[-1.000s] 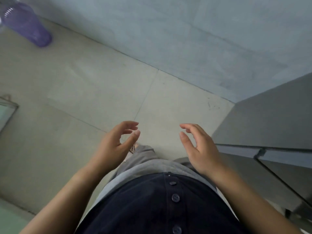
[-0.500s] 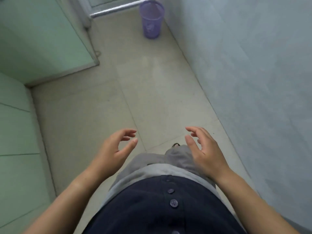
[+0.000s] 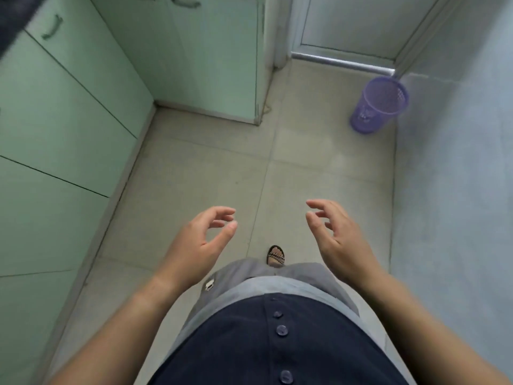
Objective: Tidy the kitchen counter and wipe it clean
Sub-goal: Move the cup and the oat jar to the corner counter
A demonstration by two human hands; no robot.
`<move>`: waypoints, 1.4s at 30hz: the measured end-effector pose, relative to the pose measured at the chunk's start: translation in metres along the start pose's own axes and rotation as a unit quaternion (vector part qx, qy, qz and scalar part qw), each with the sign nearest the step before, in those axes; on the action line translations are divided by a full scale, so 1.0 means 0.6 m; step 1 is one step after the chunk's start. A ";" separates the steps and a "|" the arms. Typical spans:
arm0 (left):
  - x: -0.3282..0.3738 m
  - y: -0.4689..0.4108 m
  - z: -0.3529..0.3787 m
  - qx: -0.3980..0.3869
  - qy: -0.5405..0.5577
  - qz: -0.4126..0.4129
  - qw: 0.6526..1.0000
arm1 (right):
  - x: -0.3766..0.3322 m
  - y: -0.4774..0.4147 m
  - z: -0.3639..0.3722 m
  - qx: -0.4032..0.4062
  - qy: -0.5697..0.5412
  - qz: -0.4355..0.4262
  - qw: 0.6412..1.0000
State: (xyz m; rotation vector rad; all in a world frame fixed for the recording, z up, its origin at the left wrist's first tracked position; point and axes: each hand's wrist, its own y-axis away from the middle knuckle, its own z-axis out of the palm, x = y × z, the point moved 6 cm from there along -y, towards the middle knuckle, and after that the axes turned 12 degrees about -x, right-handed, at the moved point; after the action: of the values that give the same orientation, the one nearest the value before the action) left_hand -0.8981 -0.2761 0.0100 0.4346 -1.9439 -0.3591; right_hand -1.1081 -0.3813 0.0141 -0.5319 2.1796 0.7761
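Note:
Both my hands hang in front of my waist over the tiled floor (image 3: 319, 168). My left hand (image 3: 200, 245) is empty, with its fingers loosely curled and apart. My right hand (image 3: 338, 240) is empty too, its fingers spread. A dark strip of the counter edge (image 3: 14, 18) shows only at the top left corner; the counter top itself is out of view. No cloth or counter item is visible.
Pale green cabinet doors (image 3: 63, 129) run along the left and turn across the back (image 3: 211, 59). A purple mesh bin (image 3: 379, 108) stands by the grey-blue wall (image 3: 455, 190) on the right. A door threshold (image 3: 341, 62) lies behind it. My sandalled foot (image 3: 276, 255) is below.
The view has swung left, from the wall corner toward the cabinets; the purple bin has slid from top left to the right. My hands have kept their pose and stayed empty.

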 end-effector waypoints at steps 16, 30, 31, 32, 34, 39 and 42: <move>-0.045 -0.124 -0.160 0.137 0.109 -0.092 0.980 | -0.112 -0.311 0.010 -0.175 0.078 -0.065 0.979; -0.110 -0.229 -0.583 0.290 0.145 -0.090 0.942 | -0.478 -0.688 0.148 -0.230 0.116 -0.207 0.944; -0.120 -0.225 -0.597 0.300 0.150 -0.097 0.937 | -0.494 -0.702 0.164 -0.244 0.122 -0.214 0.938; -0.130 -0.221 -0.611 0.311 0.155 -0.104 0.932 | -0.508 -0.716 0.179 -0.258 0.127 -0.220 0.932; -0.149 -0.218 -0.639 0.331 0.169 -0.119 0.921 | -0.536 -0.747 0.213 -0.286 0.139 -0.229 0.920; -0.199 -0.240 -0.723 0.375 0.204 -0.154 0.891 | -0.623 -0.847 0.299 -0.342 0.164 -0.266 0.886; -0.227 -0.261 -0.796 0.398 0.207 -0.167 0.878 | -0.692 -0.924 0.350 -0.366 0.171 -0.283 0.870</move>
State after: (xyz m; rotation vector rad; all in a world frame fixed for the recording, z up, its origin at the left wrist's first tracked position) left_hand -0.3876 -0.3781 0.0185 1.2812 -1.5119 0.3345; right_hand -0.4161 -0.5923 0.0186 -1.7170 1.7840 1.2198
